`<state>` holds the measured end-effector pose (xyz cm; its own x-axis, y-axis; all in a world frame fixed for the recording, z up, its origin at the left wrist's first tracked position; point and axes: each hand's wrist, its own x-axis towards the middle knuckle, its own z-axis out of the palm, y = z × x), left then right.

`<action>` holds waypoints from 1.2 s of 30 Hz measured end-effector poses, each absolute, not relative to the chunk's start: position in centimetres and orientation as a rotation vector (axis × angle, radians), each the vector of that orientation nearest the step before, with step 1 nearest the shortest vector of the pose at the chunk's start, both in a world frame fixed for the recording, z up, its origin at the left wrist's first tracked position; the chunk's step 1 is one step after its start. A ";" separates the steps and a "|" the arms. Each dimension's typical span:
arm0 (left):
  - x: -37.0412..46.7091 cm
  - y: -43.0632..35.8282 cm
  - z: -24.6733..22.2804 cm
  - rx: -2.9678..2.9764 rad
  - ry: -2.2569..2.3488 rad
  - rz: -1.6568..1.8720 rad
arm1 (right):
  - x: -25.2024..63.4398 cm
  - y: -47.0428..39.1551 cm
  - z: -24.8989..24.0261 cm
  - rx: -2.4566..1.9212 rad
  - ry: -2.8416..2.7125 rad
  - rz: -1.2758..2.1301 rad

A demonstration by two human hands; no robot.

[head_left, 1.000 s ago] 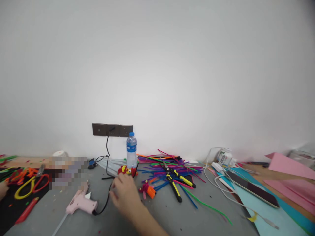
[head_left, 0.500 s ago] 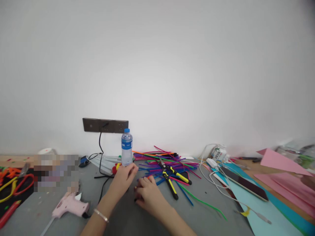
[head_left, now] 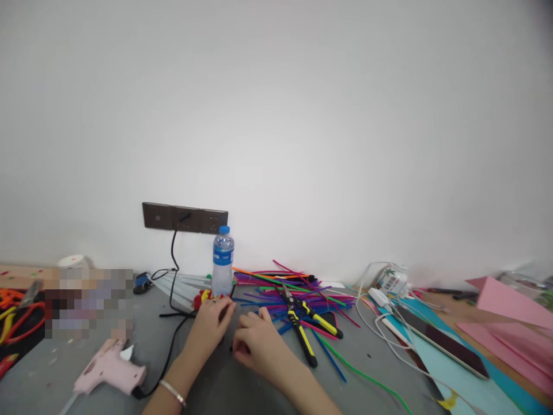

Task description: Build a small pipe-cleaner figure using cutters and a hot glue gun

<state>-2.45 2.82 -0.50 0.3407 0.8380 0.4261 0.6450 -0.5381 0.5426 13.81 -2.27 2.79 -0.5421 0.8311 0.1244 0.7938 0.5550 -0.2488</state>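
Note:
My left hand (head_left: 212, 323), with a silver bracelet at the wrist, is closed, its fingers curled in toward the other hand. Close on its right, my right hand (head_left: 256, 339) is closed too. A small dark bit shows at the right fingertips; what the fingers hold is hidden or too small to make out. Just behind the left hand are a red and yellow fuzzy piece (head_left: 202, 299) and an upright water bottle (head_left: 223, 268) with a blue cap. Beyond the right hand lie many-coloured pipe cleaners (head_left: 276, 294), with yellow-and-black pliers (head_left: 302, 337) on top.
A pink glue gun (head_left: 111, 369) lies at the left, near red-handled scissors (head_left: 30, 320). A black cord (head_left: 171, 340) runs to the wall socket (head_left: 185, 219). To the right are a phone (head_left: 444, 343), white cables (head_left: 384, 340), blue paper and pink paper (head_left: 510, 305).
The view has shifted slightly. My left hand has come down and to the left a little, and a small gap now shows between the hands. Both remain closed.

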 end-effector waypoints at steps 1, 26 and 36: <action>-2.5 2.8 -0.4 2.314 1.328 1.011 | 13.8 -2.2 2.7 -1.371 -2.572 0.232; -3.0 2.6 -0.5 2.228 1.324 1.216 | 13.0 -0.4 2.3 -1.170 -2.315 0.321; -1.9 2.1 -0.1 2.280 1.126 1.205 | 18.5 2.3 -0.5 -1.115 -1.529 0.687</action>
<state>-1.91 2.14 -0.14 0.3311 0.7692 0.5465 0.4933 -0.6348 0.5947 18.50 2.28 -0.47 0.0096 0.9092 0.4162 0.2924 0.3955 -0.8707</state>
